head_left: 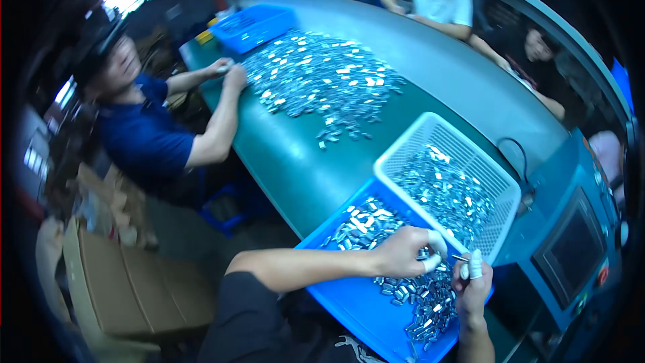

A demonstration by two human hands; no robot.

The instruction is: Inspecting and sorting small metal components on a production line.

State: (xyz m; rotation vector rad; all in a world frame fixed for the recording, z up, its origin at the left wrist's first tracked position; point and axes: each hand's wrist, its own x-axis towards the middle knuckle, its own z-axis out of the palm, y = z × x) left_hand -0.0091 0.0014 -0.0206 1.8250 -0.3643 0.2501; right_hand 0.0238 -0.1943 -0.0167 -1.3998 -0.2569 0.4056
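Room: a dim workshop, daylight at a window far left; cardboard boxes (134, 282) stand on the floor, and a machine control panel with a dark screen (571, 252) sits at the right.
Surface: a long green table (289, 161) curving away; a person in a dark blue shirt (144, 138) sits at its left side and others at the far end.
Loose heap: a wide spread of small shiny metal parts (322, 77) on the table, before a far blue tray (255, 25).
White basket (497, 181): part-filled with the same pieces, resting on the near blue tray's far edge; a nudge from either wrist could likely tip it.
Near blue tray (356, 302): holds metal pieces (420, 292) right under the hands; it seems to overhang the table, so leaning on it may spill them.
Left hand (403, 252): curled over the pieces, white finger cots on the fingertips, pinching something too small to make out.
Right hand (472, 282): cotted fingers closed on a thin metal part (459, 257); such a small part could slip and vanish among the rest.
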